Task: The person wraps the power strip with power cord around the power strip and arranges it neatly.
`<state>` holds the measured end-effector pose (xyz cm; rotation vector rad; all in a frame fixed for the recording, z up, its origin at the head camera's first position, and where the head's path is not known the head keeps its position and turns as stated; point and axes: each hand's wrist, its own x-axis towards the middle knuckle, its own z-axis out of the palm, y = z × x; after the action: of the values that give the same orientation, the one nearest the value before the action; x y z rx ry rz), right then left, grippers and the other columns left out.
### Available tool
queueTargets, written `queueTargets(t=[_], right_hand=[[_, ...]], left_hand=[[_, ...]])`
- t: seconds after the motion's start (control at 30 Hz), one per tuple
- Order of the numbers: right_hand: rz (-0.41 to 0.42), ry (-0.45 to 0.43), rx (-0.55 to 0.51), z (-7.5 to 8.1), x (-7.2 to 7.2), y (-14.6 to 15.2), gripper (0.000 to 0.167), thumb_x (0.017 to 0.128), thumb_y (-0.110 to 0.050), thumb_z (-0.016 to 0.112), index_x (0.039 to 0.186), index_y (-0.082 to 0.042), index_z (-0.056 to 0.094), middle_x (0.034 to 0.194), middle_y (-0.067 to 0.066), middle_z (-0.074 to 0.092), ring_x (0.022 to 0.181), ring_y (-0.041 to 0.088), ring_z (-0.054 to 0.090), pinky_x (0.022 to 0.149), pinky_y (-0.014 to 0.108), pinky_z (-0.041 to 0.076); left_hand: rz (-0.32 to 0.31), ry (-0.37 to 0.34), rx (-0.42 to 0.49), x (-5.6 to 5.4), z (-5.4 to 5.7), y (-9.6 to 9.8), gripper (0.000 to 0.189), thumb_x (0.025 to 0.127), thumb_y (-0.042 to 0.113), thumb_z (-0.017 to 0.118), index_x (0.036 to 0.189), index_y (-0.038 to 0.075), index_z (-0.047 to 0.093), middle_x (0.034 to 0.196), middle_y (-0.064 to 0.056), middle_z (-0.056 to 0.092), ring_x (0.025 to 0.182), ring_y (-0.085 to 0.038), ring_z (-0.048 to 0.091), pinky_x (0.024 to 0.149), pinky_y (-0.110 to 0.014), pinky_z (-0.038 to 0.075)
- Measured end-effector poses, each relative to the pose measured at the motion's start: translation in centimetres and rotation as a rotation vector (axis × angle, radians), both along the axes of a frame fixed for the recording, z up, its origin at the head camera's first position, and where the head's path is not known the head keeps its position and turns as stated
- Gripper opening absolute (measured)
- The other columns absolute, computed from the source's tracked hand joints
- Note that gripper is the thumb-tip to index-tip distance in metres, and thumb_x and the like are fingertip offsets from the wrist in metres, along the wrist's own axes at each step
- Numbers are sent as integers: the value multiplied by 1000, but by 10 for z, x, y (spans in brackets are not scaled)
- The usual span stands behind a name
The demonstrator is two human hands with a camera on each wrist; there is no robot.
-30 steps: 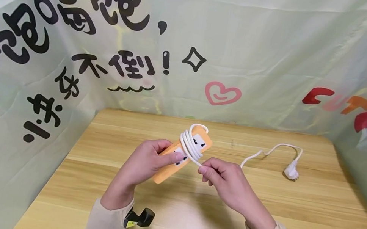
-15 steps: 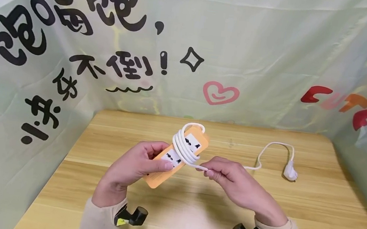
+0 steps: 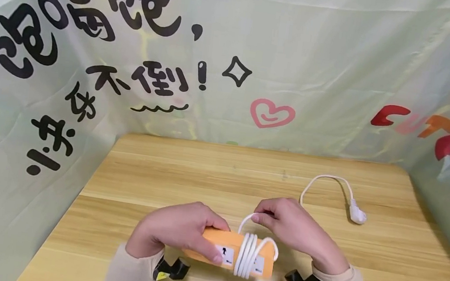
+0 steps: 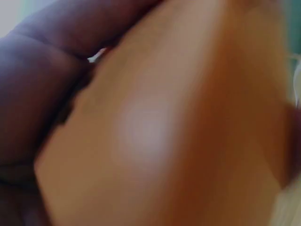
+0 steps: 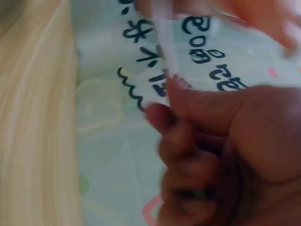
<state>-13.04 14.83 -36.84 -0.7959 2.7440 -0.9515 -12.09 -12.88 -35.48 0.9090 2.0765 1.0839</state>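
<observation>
My left hand [image 3: 186, 229] grips an orange power strip [image 3: 213, 236] with white socket panels, its thumb across the front face. White cord [image 3: 245, 255] wraps in several turns round the strip's right part, and a loop of it curves out at the right end. Just above the strip, my right hand [image 3: 288, 221] pinches the cord between thumb and forefinger. In the right wrist view a blurred stretch of cord [image 5: 165, 42] runs up from the pinching fingertips [image 5: 181, 92]. The power strip [image 4: 150, 132] fills most of the left wrist view, out of focus.
Beyond my right hand, the cord's free end curves over the wooden table [image 3: 188, 169] to a white plug [image 3: 357, 214]. A printed cloth [image 3: 333, 79] hangs behind the table and along both sides.
The power strip has come down and turned from a steep slant to nearly level, its wrapped end pointing right. My right hand stays near its place, holding the cord, now above the strip.
</observation>
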Motion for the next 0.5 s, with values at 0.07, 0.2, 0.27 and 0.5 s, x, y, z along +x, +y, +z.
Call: queueTargets(t=[0.07, 0.2, 0.27, 0.5], right_hand=[[33, 8, -3, 2, 1, 0, 10, 101, -20, 71, 93, -22, 77, 81, -16, 68, 72, -1, 56, 69, 26, 51], [-15, 140, 48, 3, 6, -5, 14, 100, -26, 74, 87, -24, 73, 74, -17, 63, 66, -1, 52, 63, 26, 47], [-72, 200, 51, 3, 9, -10, 24, 98, -33, 76, 77, -26, 67, 64, -17, 53, 58, -1, 43, 57, 24, 40], [-118, 257, -112, 2, 17, -21, 28, 103, -26, 70, 76, -24, 64, 62, -16, 40, 55, -1, 34, 52, 22, 34]], left_hand=[[-15, 70, -91, 1, -2, 5, 16, 83, 25, 88, 92, 25, 75, 74, 17, 63, 63, 0, 52, 62, -18, 45], [67, 196, -257, 2, -6, 12, 18, 82, 29, 88, 84, 26, 70, 70, 15, 58, 63, -3, 50, 62, -21, 44], [142, 220, -317, 2, -8, 15, 19, 82, 29, 88, 84, 24, 70, 72, 12, 59, 64, -6, 51, 62, -24, 44], [380, 252, -355, -6, -11, 13, 22, 85, 33, 85, 90, 17, 71, 76, 5, 64, 67, -14, 56, 63, -31, 47]])
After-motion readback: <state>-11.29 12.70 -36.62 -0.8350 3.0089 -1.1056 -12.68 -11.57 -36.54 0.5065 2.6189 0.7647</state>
